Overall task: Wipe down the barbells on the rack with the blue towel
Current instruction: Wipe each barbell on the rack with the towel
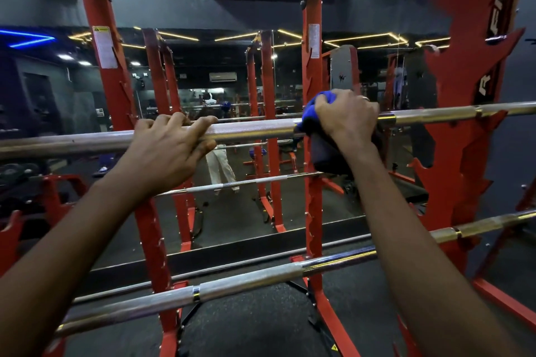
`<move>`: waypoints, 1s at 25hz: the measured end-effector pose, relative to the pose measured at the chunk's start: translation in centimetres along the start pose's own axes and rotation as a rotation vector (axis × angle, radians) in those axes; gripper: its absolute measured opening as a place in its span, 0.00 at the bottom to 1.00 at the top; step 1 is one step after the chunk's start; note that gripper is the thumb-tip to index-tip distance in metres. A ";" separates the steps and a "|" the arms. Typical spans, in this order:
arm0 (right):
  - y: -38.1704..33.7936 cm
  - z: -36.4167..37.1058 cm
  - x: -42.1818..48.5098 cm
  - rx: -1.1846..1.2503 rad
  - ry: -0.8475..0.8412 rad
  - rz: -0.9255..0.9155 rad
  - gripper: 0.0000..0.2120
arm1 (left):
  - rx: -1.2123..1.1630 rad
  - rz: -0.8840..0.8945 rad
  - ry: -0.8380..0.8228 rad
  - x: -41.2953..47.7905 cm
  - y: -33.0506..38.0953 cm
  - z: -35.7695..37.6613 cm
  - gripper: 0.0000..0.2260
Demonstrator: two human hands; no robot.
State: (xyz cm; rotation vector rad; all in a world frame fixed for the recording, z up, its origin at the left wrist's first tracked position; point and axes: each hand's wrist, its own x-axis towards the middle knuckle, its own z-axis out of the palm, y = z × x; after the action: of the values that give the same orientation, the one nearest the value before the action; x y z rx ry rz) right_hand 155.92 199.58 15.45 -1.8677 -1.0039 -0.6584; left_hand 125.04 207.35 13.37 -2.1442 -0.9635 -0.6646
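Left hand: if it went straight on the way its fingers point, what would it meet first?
The upper barbell: the left hand has its fingers curled over it. Beyond the bar, probably the mirror, but depth is unclear.

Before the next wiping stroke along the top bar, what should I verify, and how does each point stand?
1. Blue towel lies on the upper barbell: ok.
2. Right hand grips the towel against the bar: ok.
3. Left hand steadies the same bar, fingers curled over it: ok.
4. Bare bar between the two hands, nothing in the towel's way: ok.
5. Bar seated in the hooks of the red rack: cannot tell, the contact is hidden.
6. Lower barbell already wiped: cannot tell.
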 end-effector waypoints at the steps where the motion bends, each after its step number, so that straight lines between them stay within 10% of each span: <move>1: -1.9 0.2 -0.7 -0.014 -0.060 -0.038 0.18 | -0.005 0.005 0.015 0.0 0.1 0.1 0.30; 7: -5.7 1.9 -5.0 0.088 0.092 -0.455 0.17 | -0.094 0.015 0.131 -0.8 0.1 0.0 0.26; 13: -3.0 -1.6 2.5 -0.105 -0.653 -0.239 0.22 | -0.097 -0.026 0.185 -0.9 0.2 0.2 0.24; 16: -3.9 -4.1 3.8 0.250 -1.006 0.165 0.19 | -0.097 -0.073 0.194 -0.9 0.5 0.3 0.23; 22: -3.4 -3.9 2.3 -0.023 -0.841 -0.292 0.14 | -0.085 -0.106 0.212 -1.1 1.2 0.6 0.22; 25: -0.5 -0.3 1.8 0.018 -0.349 -0.452 0.24 | -0.092 -0.124 0.221 -1.1 1.3 0.7 0.22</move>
State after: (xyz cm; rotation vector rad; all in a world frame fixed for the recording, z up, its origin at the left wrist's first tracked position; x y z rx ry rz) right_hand 156.46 200.12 17.17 -1.7871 -1.6831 -0.5841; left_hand 125.49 206.77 11.68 -2.0483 -0.9669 -1.0015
